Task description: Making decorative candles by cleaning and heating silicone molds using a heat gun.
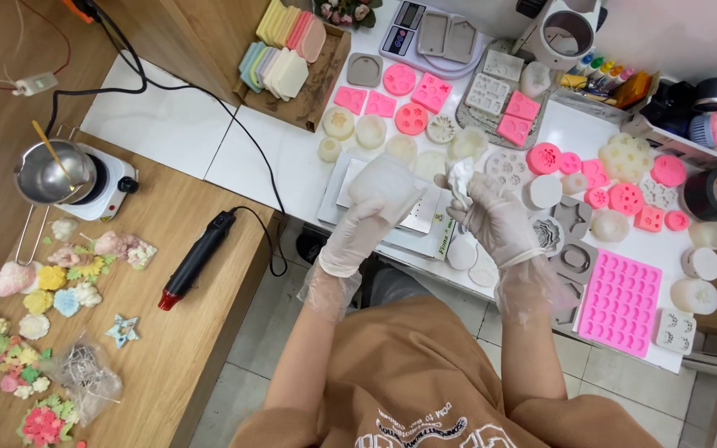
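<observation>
White tabletop (176, 124) crowded with pink and grey silicone moulds. Seen from the head camera, the gloved left hand (357, 236) curls around a translucent white mould (387, 187), raised above a flat tray (425, 217). The gloved right hand (495, 220) pinches a crumpled white piece (461, 178), perhaps tissue; its fingertips are hard to make out.

A craft workshop: silicone moulds (620, 300), melting pot (43, 172), heat gun (197, 259), scale (433, 37).
</observation>
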